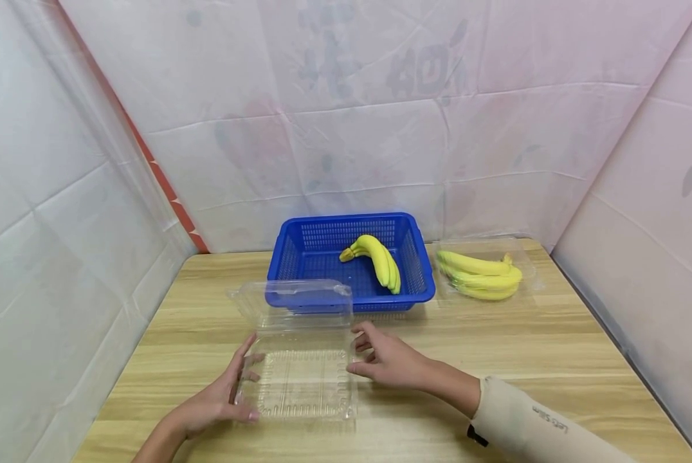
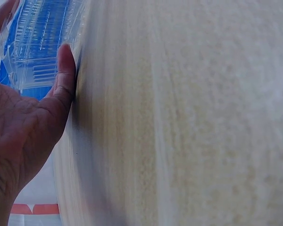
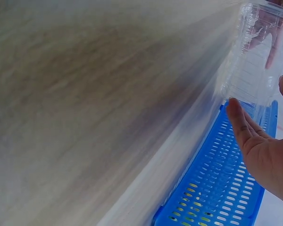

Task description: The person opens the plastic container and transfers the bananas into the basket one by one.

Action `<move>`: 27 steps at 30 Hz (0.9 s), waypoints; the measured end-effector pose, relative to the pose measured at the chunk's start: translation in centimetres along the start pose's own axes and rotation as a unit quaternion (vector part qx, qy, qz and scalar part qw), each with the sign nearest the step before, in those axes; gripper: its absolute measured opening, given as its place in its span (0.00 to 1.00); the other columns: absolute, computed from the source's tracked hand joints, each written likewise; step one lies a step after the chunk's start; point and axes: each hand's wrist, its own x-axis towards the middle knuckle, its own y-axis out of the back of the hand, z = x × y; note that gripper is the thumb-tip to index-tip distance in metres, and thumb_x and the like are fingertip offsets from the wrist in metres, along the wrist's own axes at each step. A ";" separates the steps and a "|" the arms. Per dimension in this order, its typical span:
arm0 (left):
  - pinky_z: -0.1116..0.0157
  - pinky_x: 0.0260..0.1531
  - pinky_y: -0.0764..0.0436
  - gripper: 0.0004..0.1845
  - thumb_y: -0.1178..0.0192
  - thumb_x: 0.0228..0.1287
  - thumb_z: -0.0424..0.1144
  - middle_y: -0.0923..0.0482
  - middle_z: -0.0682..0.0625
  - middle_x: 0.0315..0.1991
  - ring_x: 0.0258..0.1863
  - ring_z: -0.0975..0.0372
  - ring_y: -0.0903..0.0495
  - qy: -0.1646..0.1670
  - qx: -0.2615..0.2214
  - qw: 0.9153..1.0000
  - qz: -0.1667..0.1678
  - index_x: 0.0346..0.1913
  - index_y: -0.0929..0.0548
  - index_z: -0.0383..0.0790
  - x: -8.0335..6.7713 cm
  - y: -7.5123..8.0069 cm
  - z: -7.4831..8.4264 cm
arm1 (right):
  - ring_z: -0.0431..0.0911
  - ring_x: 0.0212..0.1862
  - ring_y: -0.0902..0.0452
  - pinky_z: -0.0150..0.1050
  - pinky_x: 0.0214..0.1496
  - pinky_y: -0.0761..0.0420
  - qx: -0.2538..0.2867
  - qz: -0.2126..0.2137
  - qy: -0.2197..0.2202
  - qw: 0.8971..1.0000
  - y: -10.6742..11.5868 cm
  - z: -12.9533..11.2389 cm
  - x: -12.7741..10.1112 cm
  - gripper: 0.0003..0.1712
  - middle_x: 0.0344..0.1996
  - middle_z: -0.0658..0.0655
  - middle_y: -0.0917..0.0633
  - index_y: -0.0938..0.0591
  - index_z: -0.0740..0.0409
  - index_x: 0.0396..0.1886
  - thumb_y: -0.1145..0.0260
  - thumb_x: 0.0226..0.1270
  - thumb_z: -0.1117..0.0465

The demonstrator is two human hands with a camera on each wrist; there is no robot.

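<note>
A clear plastic clamshell box (image 1: 305,386) sits on the front part of the table, its lid (image 1: 305,296) tipped back and overlapping the blue basket. My left hand (image 1: 213,399) is at the box's left side, thumb by the front corner and fingers along the side wall. In the left wrist view, the thumb (image 2: 65,70) stretches straight beside the plastic. On the opposite side, my right hand (image 1: 389,360) has its fingertips right at the box wall. The right wrist view shows its thumb and fingers (image 3: 240,122) spread apart, near the box's edge.
Behind the box stands a blue plastic basket (image 1: 352,218) with a bunch of bananas (image 1: 375,257) in it. To its right, another clear box (image 1: 531,280) contains more bananas (image 1: 485,280). Fabric walls enclose the wooden table (image 1: 450,411) at the back and sides.
</note>
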 end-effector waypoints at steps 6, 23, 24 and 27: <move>0.52 0.58 0.29 0.72 0.26 0.63 0.35 0.60 0.30 0.85 0.70 0.42 0.42 0.003 -0.001 1.000 0.003 0.85 0.78 0.63 -0.1 0.0 0.1 | 0.54 0.57 0.12 0.48 0.59 0.11 0.019 0.001 -0.016 1.000 0.1 0.0 0.3 0.52 0.63 0.64 0.15 0.42 0.60 0.83 0.24 0.71 0.49; 0.52 0.58 0.28 0.72 0.26 0.63 0.34 0.61 0.28 0.84 0.70 0.42 0.41 -0.007 0.003 1.000 -0.005 0.85 0.79 0.60 0.1 0.0 -0.3 | 0.57 0.59 0.12 0.48 0.61 0.11 0.023 -0.024 -0.013 0.999 0.1 -0.2 0.4 0.59 0.72 0.68 0.20 0.52 0.62 0.88 0.26 0.73 0.51; 0.52 0.58 0.28 0.72 0.26 0.62 0.34 0.61 0.28 0.84 0.70 0.43 0.40 -0.008 0.005 1.000 -0.003 0.86 0.79 0.60 0.1 0.0 -0.4 | 0.56 0.58 0.12 0.48 0.61 0.11 0.020 -0.025 -0.011 0.999 0.1 -0.2 0.5 0.59 0.72 0.67 0.20 0.53 0.62 0.88 0.26 0.73 0.51; 0.52 0.58 0.29 0.73 0.26 0.62 0.34 0.60 0.28 0.84 0.69 0.45 0.39 -0.008 0.007 1.000 0.001 0.86 0.78 0.62 0.0 0.1 -0.4 | 0.56 0.57 0.11 0.48 0.61 0.11 0.012 -0.027 -0.007 1.000 0.1 -0.2 0.6 0.60 0.72 0.66 0.20 0.54 0.63 0.88 0.26 0.73 0.50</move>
